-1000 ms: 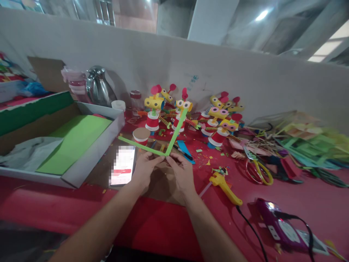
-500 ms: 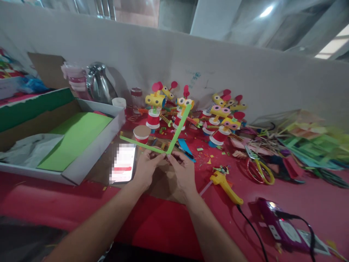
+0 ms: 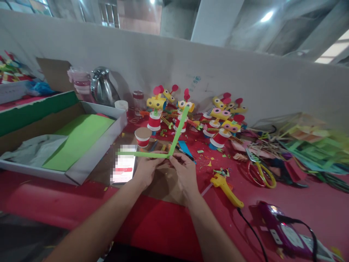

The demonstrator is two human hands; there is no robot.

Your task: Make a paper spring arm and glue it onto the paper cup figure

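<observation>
Both hands near the table's [image 3: 308, 193] near edge, fingertips pinched closed — left hand [image 3: 147, 171] and right hand [image 3: 185, 169] both at the corner of the green paper L [image 3: 178, 135], equally near. One leg runs left across the phone [image 3: 124, 175]; the other slants away right, toward the far edge — paper-cup figures [image 3: 219, 138] beyond.

The left hand [image 3: 147, 171] and the right hand [image 3: 184, 170] are bare, and so are both visible forearms [image 3: 94, 216], which taper smoothly toward slimmer wrists [image 3: 193, 196].
</observation>
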